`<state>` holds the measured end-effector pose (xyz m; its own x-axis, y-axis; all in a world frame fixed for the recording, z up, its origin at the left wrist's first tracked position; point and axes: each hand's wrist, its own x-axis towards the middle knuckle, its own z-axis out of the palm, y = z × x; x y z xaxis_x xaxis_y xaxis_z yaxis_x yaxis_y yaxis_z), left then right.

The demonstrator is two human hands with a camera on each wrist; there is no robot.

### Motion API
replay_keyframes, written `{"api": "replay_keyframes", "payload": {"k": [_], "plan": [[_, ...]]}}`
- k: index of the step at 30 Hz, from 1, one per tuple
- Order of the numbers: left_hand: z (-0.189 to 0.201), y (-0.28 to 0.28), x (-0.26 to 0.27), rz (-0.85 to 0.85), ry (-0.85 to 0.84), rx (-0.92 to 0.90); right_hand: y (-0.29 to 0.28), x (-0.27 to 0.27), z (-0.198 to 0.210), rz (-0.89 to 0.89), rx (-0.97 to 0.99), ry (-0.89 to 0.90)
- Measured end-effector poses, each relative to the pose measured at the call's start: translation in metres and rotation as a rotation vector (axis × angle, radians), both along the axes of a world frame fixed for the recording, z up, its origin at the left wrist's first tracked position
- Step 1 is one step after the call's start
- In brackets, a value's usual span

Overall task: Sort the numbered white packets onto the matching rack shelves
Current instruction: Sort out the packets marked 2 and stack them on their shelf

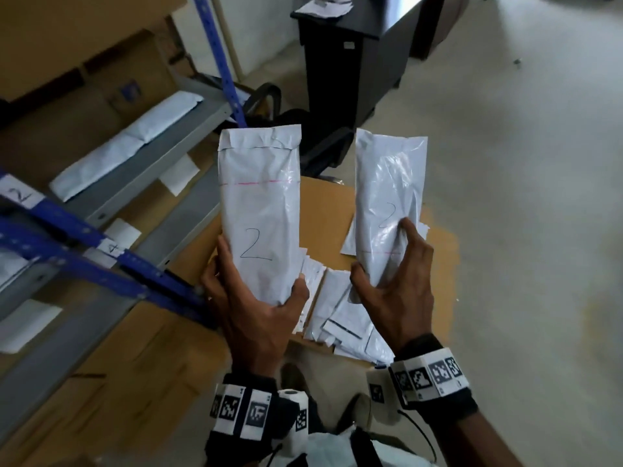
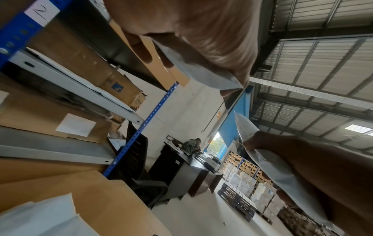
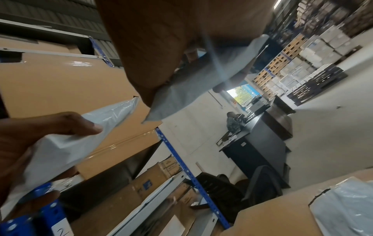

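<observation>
My left hand (image 1: pixel 256 294) grips the bottom of an upright white packet (image 1: pixel 259 203) marked "2". Beside it, my right hand (image 1: pixel 394 274) holds a second white packet (image 1: pixel 387 197), also marked "2", thumb on its front. Both are raised above an open cardboard box (image 1: pixel 438 264) holding several more white packets (image 1: pixel 337 318). To the left stands the blue rack (image 1: pixel 67 227) with a "2" label (image 1: pixel 20 195) and a "4" label (image 1: pixel 113 248); white packets (image 1: pixel 135 139) lie on its grey shelf (image 1: pixel 175 146). In the wrist views the left-held packet (image 2: pixel 193 70) and the right-held packet (image 3: pixel 191 89) show from below.
Brown cartons (image 1: pixel 84 62) fill the rack behind the shelves. A black office chair (image 1: pixel 303 136) and a dark desk (image 1: pixel 354 55) stand beyond the box. Grey concrete floor (image 1: pixel 522 163) spreads to the right. A seated person (image 3: pixel 232 121) is at the far desk.
</observation>
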<state>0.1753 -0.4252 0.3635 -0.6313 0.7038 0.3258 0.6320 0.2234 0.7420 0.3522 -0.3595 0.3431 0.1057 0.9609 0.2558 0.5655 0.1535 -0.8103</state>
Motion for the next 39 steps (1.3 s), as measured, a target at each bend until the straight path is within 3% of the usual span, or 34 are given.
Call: {"api": "replay_keyframes", "payload": {"k": [7,19,26,32,39], "plan": [[-0.002,-0.016,-0.054,0.031,-0.026,-0.003,-0.004,-0.055,0.007,0.020,0.037,-0.018],[-0.010,-0.035,-0.229,0.002,0.041,0.019,-0.039,-0.221,-0.011,-0.008,0.010,0.002],[-0.026,-0.034,-0.279,0.022,-0.009,-0.021,-0.044,-0.266,-0.011,0.013,-0.025,-0.079],[-0.034,-0.004,-0.287,0.009,-0.043,-0.027,-0.016,-0.277,-0.016,0.004,-0.024,-0.122],[-0.023,0.054,-0.314,0.004,0.035,-0.082,0.064,-0.301,-0.011,0.030,0.013,-0.057]]}}
